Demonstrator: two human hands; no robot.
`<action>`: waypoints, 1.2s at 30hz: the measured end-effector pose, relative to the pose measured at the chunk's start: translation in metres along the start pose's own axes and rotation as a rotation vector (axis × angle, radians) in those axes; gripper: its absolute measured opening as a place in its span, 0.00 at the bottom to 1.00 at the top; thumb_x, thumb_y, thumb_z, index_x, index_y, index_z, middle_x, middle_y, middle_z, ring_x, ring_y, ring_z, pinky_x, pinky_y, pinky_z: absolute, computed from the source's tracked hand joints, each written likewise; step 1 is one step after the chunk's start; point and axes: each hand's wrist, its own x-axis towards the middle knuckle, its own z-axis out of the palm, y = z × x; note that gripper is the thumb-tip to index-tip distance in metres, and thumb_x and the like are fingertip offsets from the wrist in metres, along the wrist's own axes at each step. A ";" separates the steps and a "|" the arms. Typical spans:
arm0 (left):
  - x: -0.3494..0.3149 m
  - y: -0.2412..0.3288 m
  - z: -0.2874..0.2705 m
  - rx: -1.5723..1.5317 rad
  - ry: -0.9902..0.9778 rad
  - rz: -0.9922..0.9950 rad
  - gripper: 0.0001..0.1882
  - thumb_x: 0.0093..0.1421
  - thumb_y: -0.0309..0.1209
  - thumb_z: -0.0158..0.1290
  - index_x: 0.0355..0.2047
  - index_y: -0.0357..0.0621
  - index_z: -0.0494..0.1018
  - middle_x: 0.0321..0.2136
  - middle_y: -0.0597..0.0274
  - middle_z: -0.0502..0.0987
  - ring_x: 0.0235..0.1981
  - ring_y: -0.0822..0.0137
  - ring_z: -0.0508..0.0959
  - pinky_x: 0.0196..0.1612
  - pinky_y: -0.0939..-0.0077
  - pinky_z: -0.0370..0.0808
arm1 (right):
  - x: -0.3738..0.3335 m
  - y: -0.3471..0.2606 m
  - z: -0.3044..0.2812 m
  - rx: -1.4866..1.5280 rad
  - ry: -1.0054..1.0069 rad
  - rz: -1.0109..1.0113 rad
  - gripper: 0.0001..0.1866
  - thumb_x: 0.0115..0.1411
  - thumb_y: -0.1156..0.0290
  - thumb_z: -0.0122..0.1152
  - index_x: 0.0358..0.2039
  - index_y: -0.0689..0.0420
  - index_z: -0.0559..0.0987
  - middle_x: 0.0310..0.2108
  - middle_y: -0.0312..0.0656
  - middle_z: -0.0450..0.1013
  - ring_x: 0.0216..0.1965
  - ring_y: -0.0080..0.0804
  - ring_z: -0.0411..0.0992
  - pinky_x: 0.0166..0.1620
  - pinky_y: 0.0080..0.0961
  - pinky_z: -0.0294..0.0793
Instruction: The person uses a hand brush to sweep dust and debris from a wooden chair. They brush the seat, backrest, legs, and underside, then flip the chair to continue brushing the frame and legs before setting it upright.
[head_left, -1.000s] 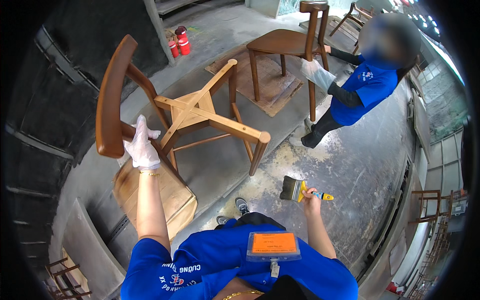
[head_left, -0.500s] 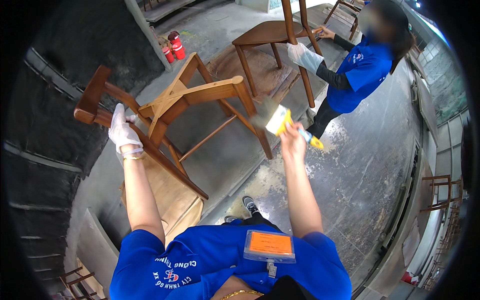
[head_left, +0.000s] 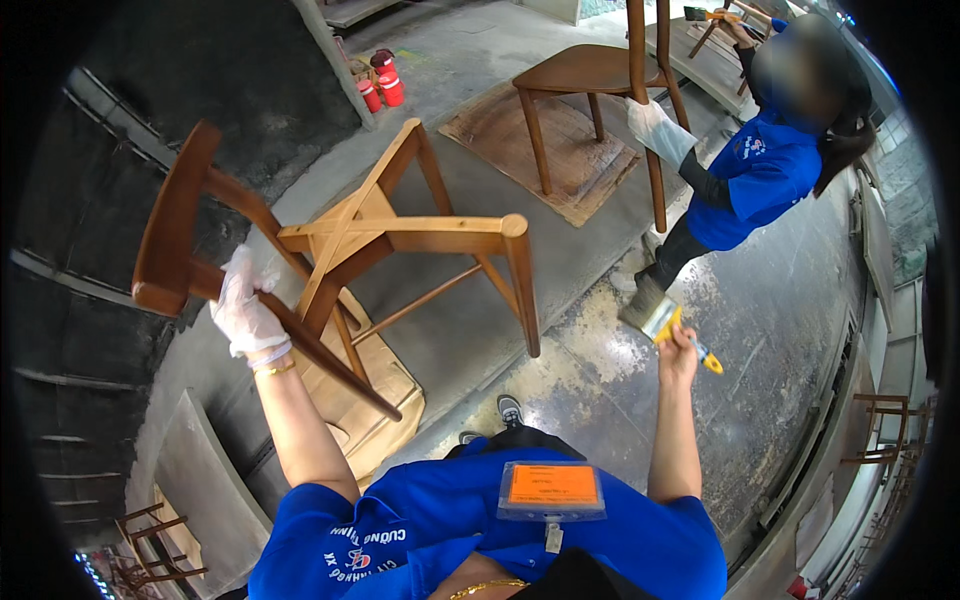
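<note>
In a translucent glove, my left hand (head_left: 247, 305) is closed round a back leg of a tilted wooden chair (head_left: 360, 240), just below its dark brown backrest. The chair's crossed underside bars are paler wood than its stained legs. Out to the right, my bare right hand (head_left: 679, 356) grips a paintbrush (head_left: 660, 318) by its yellow and blue handle. The brush's wide dark bristles point up and left, apart from the chair. Beneath the chair lies a light brown board (head_left: 385, 440).
A co-worker (head_left: 740, 190) at the upper right steadies a brown chair (head_left: 580, 70) with a gloved hand and raises a brush (head_left: 705, 15) in the other. That chair stands over a stained board (head_left: 590, 185). Red containers (head_left: 385, 88) sit by the dark wall.
My right hand has carried the paintbrush right and lower, away from the chair. The held chair has shifted and turned slightly. The co-worker's brush hand has risen.
</note>
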 end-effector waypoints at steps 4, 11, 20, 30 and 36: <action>0.012 0.016 -0.034 0.090 0.076 0.041 0.10 0.60 0.30 0.66 0.30 0.39 0.75 0.19 0.65 0.71 0.22 0.72 0.71 0.31 0.75 0.71 | -0.007 0.007 -0.044 -0.035 0.077 -0.022 0.13 0.62 0.84 0.60 0.34 0.47 0.71 0.40 0.39 0.75 0.46 0.39 0.77 0.50 0.38 0.77; 0.049 0.004 -0.105 0.298 0.113 0.050 0.15 0.62 0.32 0.63 0.21 0.41 0.72 0.19 0.66 0.69 0.23 0.72 0.69 0.35 0.74 0.72 | 0.008 0.105 0.073 -0.096 -0.069 0.303 0.12 0.62 0.84 0.63 0.34 0.51 0.72 0.44 0.42 0.76 0.47 0.38 0.76 0.50 0.35 0.77; 0.063 -0.017 -0.146 0.397 0.140 0.162 0.14 0.67 0.32 0.60 0.27 0.34 0.79 0.22 0.63 0.72 0.24 0.71 0.73 0.33 0.71 0.76 | -0.053 0.207 0.293 0.443 -0.669 0.506 0.12 0.62 0.82 0.64 0.31 0.48 0.73 0.43 0.40 0.78 0.54 0.39 0.74 0.58 0.39 0.72; 0.093 -0.021 -0.145 0.261 0.131 0.045 0.15 0.64 0.32 0.61 0.24 0.38 0.73 0.21 0.60 0.71 0.22 0.66 0.73 0.33 0.68 0.77 | -0.019 0.290 0.058 -0.576 0.236 0.323 0.16 0.59 0.87 0.60 0.34 0.48 0.71 0.44 0.42 0.75 0.55 0.42 0.75 0.57 0.48 0.76; 0.107 -0.026 -0.148 0.227 0.106 0.034 0.13 0.66 0.33 0.60 0.28 0.35 0.75 0.20 0.62 0.69 0.22 0.66 0.72 0.33 0.67 0.77 | -0.061 0.274 0.199 -0.292 -0.413 0.098 0.11 0.62 0.84 0.60 0.31 0.50 0.74 0.61 0.46 0.74 0.46 0.30 0.77 0.36 0.19 0.71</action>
